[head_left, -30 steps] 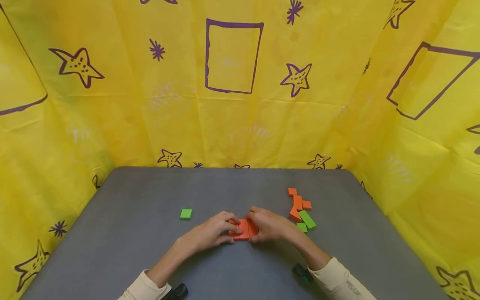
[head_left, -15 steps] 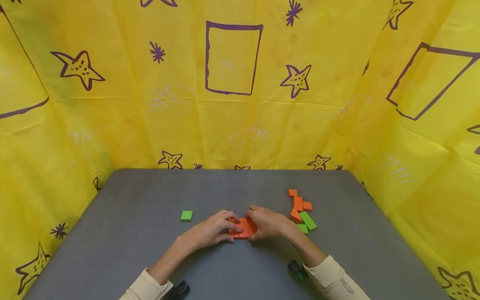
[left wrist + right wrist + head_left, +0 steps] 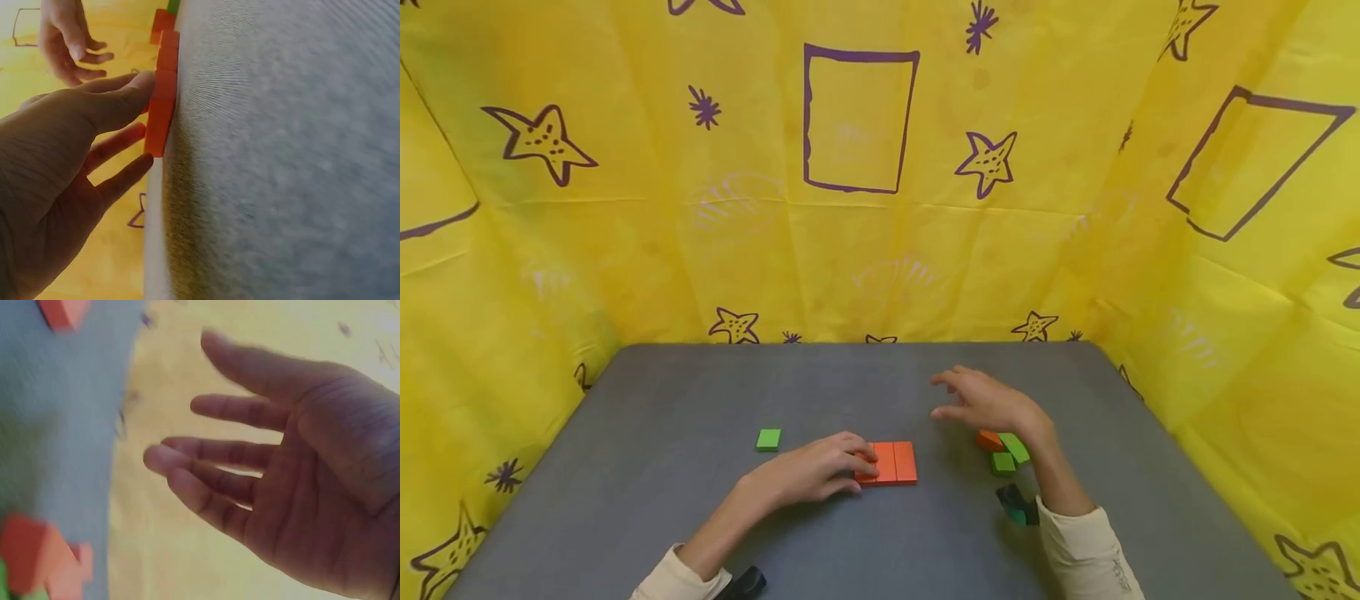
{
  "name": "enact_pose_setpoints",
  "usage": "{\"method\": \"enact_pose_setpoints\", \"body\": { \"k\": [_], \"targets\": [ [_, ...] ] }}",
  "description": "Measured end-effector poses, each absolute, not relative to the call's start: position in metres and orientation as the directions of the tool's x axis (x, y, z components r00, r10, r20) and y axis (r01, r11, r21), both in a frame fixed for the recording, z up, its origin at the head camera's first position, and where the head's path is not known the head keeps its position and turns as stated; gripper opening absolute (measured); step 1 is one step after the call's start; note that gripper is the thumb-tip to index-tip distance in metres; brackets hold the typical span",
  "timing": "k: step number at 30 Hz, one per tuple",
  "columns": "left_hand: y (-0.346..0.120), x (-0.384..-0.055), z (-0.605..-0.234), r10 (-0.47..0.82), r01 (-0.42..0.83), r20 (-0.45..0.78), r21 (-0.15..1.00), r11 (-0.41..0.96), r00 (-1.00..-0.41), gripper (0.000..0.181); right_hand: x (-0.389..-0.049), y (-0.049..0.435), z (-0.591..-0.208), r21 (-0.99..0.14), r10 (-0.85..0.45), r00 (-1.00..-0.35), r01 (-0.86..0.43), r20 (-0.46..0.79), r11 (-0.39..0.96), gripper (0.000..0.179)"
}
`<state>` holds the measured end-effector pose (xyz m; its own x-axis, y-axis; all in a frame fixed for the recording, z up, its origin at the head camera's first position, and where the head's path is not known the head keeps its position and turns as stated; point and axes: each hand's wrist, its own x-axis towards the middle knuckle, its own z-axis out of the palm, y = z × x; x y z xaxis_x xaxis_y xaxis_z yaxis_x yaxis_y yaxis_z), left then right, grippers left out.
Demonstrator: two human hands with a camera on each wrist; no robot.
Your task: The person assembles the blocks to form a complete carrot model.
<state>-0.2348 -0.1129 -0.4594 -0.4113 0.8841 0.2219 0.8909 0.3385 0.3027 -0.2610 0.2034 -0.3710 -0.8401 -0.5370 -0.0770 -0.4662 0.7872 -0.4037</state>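
Note:
A row of flat orange blocks [image 3: 895,463] lies side by side on the grey table. My left hand [image 3: 808,471] holds the leftmost orange block [image 3: 160,125]; its thumb is on the near side and its fingers reach over the top and left end. My right hand [image 3: 992,404] is raised above the table, right of and beyond the row. In the right wrist view its fingers [image 3: 212,503] are spread and bent loosely, with nothing in them. An orange block [image 3: 988,441] lies below it, next to a green block [image 3: 1003,463]; other orange blocks there are hidden behind the hand in the head view.
A lone green square block [image 3: 768,440] lies to the left of the row, farther back. A longer green block [image 3: 1015,448] is partly covered by the right wrist. Yellow cloth walls [image 3: 850,267] with purple drawings rise behind and beside the grey table [image 3: 685,400].
My right hand has let go of the right end of the orange row and moved up and right, toward the loose blocks. My left hand has stayed at the left end.

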Motion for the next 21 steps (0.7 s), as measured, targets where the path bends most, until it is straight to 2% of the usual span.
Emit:
{"method": "enact_pose_setpoints", "body": {
  "k": [3, 7, 13, 15, 21],
  "targets": [
    [-0.113, -0.234, -0.462, 0.879, 0.884, 0.213, 0.305, 0.354, -0.426, 0.025, -0.272, 0.228, -0.369, -0.388, -0.490, -0.872, -0.452, 0.003, 0.803, 0.041],
    [-0.110, -0.234, -0.459, 0.871, 0.857, 0.156, 0.321, 0.402, -0.467, 0.024, -0.288, 0.249, -0.385, -0.353, -0.415, -0.908, -0.407, 0.054, 0.843, 0.030],
    [-0.103, -0.236, -0.451, 0.851, 0.818, 0.107, 0.357, 0.450, -0.515, 0.018, -0.298, 0.250, -0.417, -0.196, -0.365, -0.931, -0.352, -0.032, 0.915, 0.025],
    [-0.100, -0.236, -0.452, 0.846, 0.816, 0.117, 0.361, 0.452, -0.520, 0.015, -0.299, 0.247, -0.422, -0.164, -0.392, -0.919, -0.380, -0.048, 0.910, 0.022],
    [-0.100, -0.234, -0.457, 0.831, 0.805, 0.135, 0.374, 0.461, -0.539, 0.013, -0.302, 0.238, -0.422, -0.289, -0.563, -0.827, -0.535, -0.016, 0.794, 0.026]
  ]
}}
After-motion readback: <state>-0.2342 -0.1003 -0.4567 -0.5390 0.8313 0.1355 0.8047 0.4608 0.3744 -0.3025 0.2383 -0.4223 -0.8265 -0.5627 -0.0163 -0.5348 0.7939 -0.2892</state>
